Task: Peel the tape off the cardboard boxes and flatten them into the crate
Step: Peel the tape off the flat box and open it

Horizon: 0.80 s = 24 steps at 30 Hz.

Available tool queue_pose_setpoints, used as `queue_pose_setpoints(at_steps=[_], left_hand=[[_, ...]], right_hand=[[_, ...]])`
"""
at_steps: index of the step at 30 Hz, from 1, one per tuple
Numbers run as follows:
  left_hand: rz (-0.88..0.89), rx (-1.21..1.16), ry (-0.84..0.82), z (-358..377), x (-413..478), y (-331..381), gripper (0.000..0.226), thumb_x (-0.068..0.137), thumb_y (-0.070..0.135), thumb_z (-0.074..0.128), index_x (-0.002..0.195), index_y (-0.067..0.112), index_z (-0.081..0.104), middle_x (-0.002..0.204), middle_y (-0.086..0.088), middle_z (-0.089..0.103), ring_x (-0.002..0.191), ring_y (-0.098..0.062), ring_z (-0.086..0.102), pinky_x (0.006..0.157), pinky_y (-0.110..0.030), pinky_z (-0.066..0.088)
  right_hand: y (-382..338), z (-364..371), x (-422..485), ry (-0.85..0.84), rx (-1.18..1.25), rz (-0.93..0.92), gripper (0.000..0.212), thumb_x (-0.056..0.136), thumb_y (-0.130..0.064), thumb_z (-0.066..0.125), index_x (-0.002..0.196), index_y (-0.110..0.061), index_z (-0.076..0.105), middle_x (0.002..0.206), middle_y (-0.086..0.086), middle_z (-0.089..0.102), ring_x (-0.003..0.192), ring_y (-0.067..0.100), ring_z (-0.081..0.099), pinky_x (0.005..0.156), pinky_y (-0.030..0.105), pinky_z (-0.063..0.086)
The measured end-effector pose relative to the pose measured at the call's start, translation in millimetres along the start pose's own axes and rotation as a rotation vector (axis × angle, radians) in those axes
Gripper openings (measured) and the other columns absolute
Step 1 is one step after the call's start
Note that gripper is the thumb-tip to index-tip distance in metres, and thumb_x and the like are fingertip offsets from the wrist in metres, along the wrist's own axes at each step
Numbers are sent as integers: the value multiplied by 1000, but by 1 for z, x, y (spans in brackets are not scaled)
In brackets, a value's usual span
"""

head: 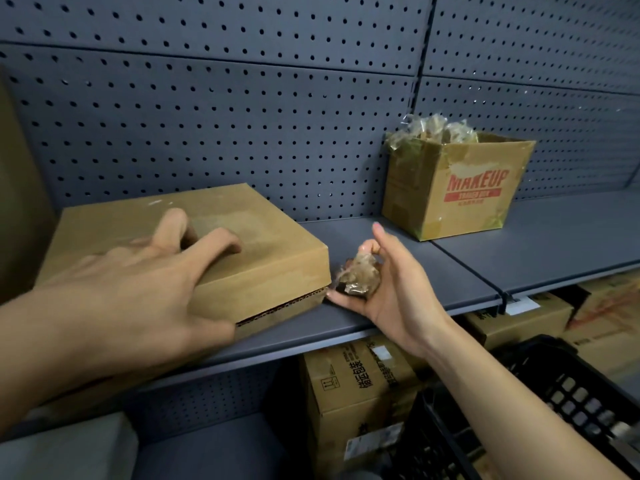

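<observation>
Upper shelf [519,244], grey metal, with a pegboard panel [242,116] behind it.

Far left edge: a tall slab of brown cardboard [17,185], cut off by the frame.

Left part of the shelf: 1 flat box [263,258], closed, lying close to the front edge and turned at a slight angle. No tape shows on its top. Corrugated edge exposed along the near side.

Left hand [138,282] lies on top of the flat box, fingers spread apart and lightly bent, tips touching the lid. Thumb runs down at the near side of the box. It grips nothing.

Just right of the box's near right corner: right hand [391,289], palm turned toward the box, over the front part of the shelf. Thumb and curled fingers are clamped on a crumpled wad of tape [360,277], clear and brownish. 1 finger sticks up straight. Whether the wad touches the box corner, cannot tell.

Right of centre, at the back edge against the pegboard: 1 open box [460,192], upright, red "MAKEUP" print on its front, surface torn above the lettering. It stands at the seam between 2 shelf panels. Tape scraps [433,129] bulge above its rim at the back left.

Below the shelf, centre: stacked boxes [353,382] with black print and white labels. More boxes [519,320] under the right end.

Bottom right corner: black crate [571,393], lattice walls, partly behind the right forearm. Its contents are not visible.
</observation>
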<state>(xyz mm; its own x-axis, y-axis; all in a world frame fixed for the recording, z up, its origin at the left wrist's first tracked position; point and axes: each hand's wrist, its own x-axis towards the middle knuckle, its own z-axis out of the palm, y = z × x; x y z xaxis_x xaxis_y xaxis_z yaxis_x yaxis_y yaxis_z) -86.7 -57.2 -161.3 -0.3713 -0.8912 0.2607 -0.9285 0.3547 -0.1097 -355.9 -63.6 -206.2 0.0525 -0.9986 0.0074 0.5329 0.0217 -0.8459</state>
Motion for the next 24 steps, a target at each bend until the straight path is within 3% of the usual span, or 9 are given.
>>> queue_pose_setpoints(at_steps=[3,4,6,8,10,12,15,18,24], left_hand=[[-118,61,46,-3,6,30,73,57,102,18,107,48,25,100,8,24,65,-17,39,63,-38,36],[-138,80,47,-3,9,41,78,58,102,12,108,44,26,106,6,28,72,-21,42,68,-41,37],[-148,102,38,-2,15,60,88,58,101,6,117,40,27,126,3,38,97,-29,54,85,-46,42],[-129,117,16,0,22,69,91,63,100,13,131,40,25,143,4,39,125,-31,49,99,-46,41],[-94,148,27,3,25,69,89,67,97,26,139,44,18,149,6,37,133,-30,44,101,-45,41],[-42,181,54,8,22,62,91,69,95,30,143,47,8,154,8,34,137,-28,41,100,-44,44],[29,177,52,10,15,45,95,68,96,19,147,51,-8,163,11,21,145,-25,33,105,-44,43],[88,128,21,9,7,31,96,62,101,12,142,60,-21,165,20,8,151,-18,21,111,-44,38],[146,59,6,1,-3,9,96,52,105,14,135,73,-20,155,36,-4,144,0,7,112,-40,38]], right_hand=[[-1,0,1,-47,-73,-26,7,96,-9,43,92,-13,44,97,12,43,96,27,52,88,50,56],[-1,0,1,-66,-95,-41,16,94,0,35,92,-13,44,95,13,45,95,27,52,93,51,53],[0,0,2,-99,-117,-49,28,90,6,26,94,-12,47,90,12,51,92,27,56,93,49,53],[0,-2,3,-131,-136,-56,32,93,6,26,100,-11,52,92,12,58,91,26,59,86,43,55],[0,-6,3,-141,-165,-72,29,97,5,32,104,-11,55,96,13,62,93,26,62,83,40,59],[1,-10,2,-159,-186,-85,25,98,7,42,107,-10,57,104,16,63,97,31,63,89,45,59],[-1,-15,-2,-227,-210,-82,25,88,1,59,112,-8,60,108,18,63,99,34,63,91,48,58],[-2,-18,-6,-293,-239,-76,35,77,-6,68,111,-9,63,103,17,66,94,29,66,82,38,61],[4,-15,-10,-314,-340,-124,37,67,-13,81,103,-19,71,94,9,68,83,20,63,73,29,57]])
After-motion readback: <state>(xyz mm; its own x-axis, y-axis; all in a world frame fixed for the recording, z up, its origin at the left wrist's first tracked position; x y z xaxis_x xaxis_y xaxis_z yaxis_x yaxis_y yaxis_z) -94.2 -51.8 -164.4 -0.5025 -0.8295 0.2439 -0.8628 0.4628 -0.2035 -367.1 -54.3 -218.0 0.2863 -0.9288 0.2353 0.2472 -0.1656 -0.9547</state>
